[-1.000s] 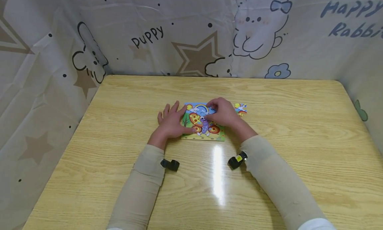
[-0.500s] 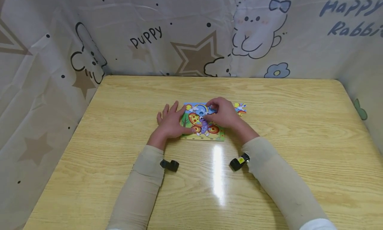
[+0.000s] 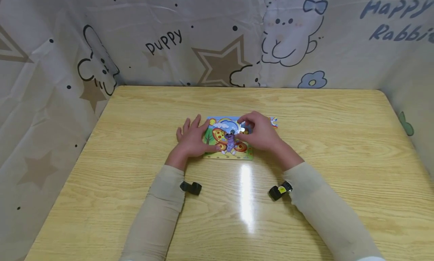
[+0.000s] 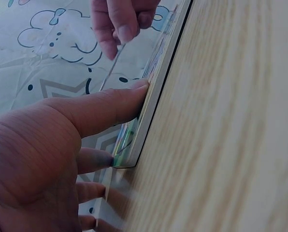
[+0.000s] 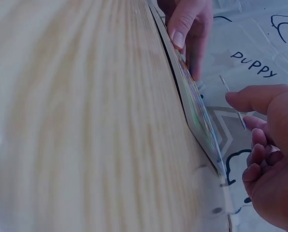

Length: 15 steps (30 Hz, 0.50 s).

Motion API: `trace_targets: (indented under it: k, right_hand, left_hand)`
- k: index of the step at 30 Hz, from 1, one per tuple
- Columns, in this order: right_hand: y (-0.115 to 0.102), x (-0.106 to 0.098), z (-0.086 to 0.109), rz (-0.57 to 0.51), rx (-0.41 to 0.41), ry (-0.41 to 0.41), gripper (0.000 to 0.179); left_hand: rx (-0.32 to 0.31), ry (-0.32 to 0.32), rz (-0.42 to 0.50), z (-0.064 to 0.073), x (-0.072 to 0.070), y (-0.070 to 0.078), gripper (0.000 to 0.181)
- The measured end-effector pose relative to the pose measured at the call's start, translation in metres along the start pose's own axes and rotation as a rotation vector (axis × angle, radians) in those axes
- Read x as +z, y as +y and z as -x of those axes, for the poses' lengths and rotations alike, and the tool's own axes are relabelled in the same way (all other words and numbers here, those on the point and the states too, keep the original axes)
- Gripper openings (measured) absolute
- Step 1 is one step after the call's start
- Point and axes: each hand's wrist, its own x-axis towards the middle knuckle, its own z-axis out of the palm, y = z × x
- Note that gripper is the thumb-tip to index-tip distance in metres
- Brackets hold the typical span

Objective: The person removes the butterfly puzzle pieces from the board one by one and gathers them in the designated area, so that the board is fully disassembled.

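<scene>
A thin jigsaw piece point(image 5: 234, 104) is pinched between the thumb and index finger of my right hand point(image 3: 261, 131). In both wrist views it appears nearly edge-on, raised and tilted above the butterfly jigsaw puzzle point(image 3: 228, 151). Light glints off the piece in the head view. The puzzle lies flat on the table, its upper right part covered by my right hand. My left hand point(image 3: 193, 140) rests at the puzzle's left side with fingers spread. Its thumb point(image 4: 110, 108) lies straight across the puzzle's face, and the index fingertip touches the left edge.
Another loose jigsaw piece point(image 3: 274, 122) lies on the wooden table point(image 3: 339, 140) just beyond my right hand, partly hidden by it. A printed cloth point(image 3: 217, 38) hangs behind the table. Small black cameras sit on both wrists.
My right hand has shifted a little right and lifted the pinched piece off the puzzle, tilting it. My left hand stays in place on the puzzle.
</scene>
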Motion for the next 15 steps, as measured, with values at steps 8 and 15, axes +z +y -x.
trace_targets:
  k: [8,15]
  right_hand:
    - [0.012,-0.013,0.012,0.014,0.018,0.006,0.042]
    - [0.023,-0.025,0.023,-0.003,0.067,0.033,0.039]
  left_hand:
    - [0.005,0.001,0.0,0.001,0.0,0.0,0.108]
    - [0.003,-0.002,0.003,0.001,0.0,0.0,0.108]
